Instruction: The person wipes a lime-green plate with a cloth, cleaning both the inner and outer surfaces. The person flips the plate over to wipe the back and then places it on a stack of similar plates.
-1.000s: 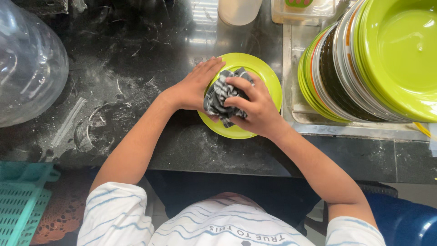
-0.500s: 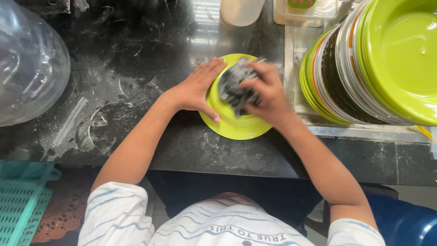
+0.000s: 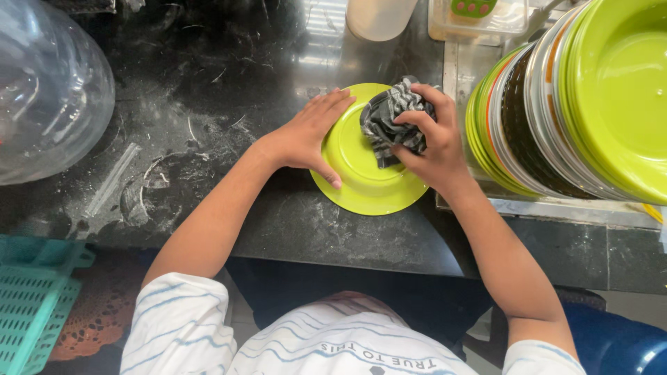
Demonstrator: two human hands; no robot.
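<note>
At centre frame, the left hand (image 3: 309, 139) lies flat, fingers spread, on the green plate (image 3: 361, 177). The right hand (image 3: 431, 149) grips a bunched cloth (image 3: 389, 118) against the plate's upper right, apparently touching it.

Black stone worktop (image 3: 208, 76), scuffed and dusted white

The worktop was dark and glossy, smeared with pale powdery streaks and ring marks towards its left half. A lime-green plate (image 3: 361, 184) lay flat on it near the front edge. A large clear plastic bottle (image 3: 48, 90) rested at the far left. At the back stood a white container (image 3: 381, 17) and, just beside it, a clear plastic box (image 3: 479, 24). On the right sat a steel tray (image 3: 549, 205), its rim touching the worktop's surface, carrying a leaning stack of green, dark and white plates (image 3: 556, 111). The plate lay just beside the tray's left wall.
</note>
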